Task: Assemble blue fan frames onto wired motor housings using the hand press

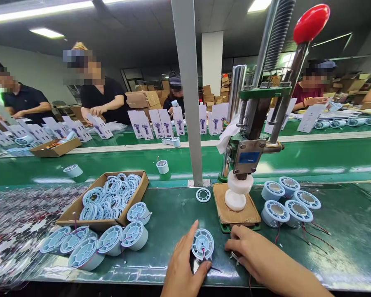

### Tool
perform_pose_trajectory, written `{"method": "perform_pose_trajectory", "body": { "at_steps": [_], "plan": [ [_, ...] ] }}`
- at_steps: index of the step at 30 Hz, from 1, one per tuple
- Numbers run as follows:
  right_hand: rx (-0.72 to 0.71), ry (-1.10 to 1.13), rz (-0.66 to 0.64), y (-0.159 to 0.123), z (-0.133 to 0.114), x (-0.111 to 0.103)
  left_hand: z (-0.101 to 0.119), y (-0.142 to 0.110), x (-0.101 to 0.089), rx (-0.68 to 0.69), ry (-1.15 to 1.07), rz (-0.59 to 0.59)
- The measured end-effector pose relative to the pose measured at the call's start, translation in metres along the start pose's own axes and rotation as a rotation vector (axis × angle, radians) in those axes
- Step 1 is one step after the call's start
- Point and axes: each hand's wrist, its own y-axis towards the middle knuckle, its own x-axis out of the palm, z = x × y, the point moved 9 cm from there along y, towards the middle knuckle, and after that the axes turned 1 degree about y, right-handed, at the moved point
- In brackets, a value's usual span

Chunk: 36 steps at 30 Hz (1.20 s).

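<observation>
A light-blue round plastic housing point(203, 244) with a spoked top and short dark and red wires stands on the green bench. My left hand point(185, 262) is closed around its left and near sides, the thumb by the wires. Just right of it, my right hand point(250, 251) is bent downward with fingers together. A small pale edge shows under those fingers; the rest of what they hold is hidden. Beyond the housing lies a flat light-blue spoked ring point(203, 195). Behind my right hand stands a hand press point(247, 156) with a white round pad above its wooden base.
Several wired housings point(86, 252) stand at left before a cardboard tray point(134, 210) of spoked rings. More housings point(275, 212) with disc-filled tops stand right of the press. A metal post point(190, 103) rises behind. Across the green conveyor point(136, 159), several people work among printed boxes.
</observation>
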Motion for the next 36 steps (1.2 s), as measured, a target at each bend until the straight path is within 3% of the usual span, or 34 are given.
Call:
{"method": "perform_pose_trajectory", "body": {
  "at_steps": [4,7,10,14,17,28,32,36],
  "plan": [
    [-0.127,0.459,0.067,-0.005,-0.026,-0.025,0.007,-0.003,-0.004,0.061,-0.129,-0.031],
    [-0.226,0.451,0.117,0.007,-0.053,-0.034,0.005,-0.004,-0.008,-0.005,-0.335,-0.071],
    [-0.254,0.338,0.134,0.026,-0.067,-0.029,0.000,-0.005,-0.012,-0.059,-0.482,-0.064],
    [-0.216,0.246,0.130,0.040,-0.065,-0.019,0.000,-0.006,-0.010,-0.044,-0.391,-0.043],
    [-0.213,0.216,0.124,0.040,-0.064,-0.017,0.002,-0.005,-0.004,-0.042,-0.281,-0.062],
    [-0.110,0.109,0.124,0.039,-0.059,-0.007,0.011,-0.003,-0.003,-0.081,-0.131,0.046],
    [-0.056,0.058,0.138,0.039,-0.054,-0.003,0.009,-0.005,-0.001,-0.074,-0.090,0.031],
    [-0.097,0.129,0.163,0.040,-0.053,-0.003,0.008,-0.005,-0.003,-0.008,-0.145,-0.047]
  ]
}}
